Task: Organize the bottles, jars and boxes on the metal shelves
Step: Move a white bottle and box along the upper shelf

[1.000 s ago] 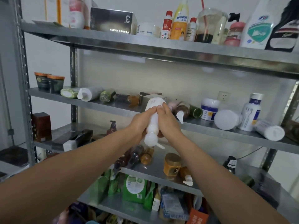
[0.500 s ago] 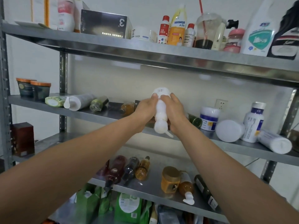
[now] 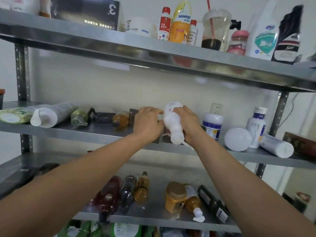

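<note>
Head view: left hand [image 3: 147,124] and right hand [image 3: 187,124] are gripping white bottle [image 3: 171,119], pump down, over shelf [image 3: 95,134]; recommend righting before releasing.

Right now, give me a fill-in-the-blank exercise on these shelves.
The right hand grips the white pump bottle with its pump end pointing ___.
The black box on the top shelf bears the numeral ___.
The clear cup on the top shelf holds a ___ straw.
Missing: down; 3; red.
</note>
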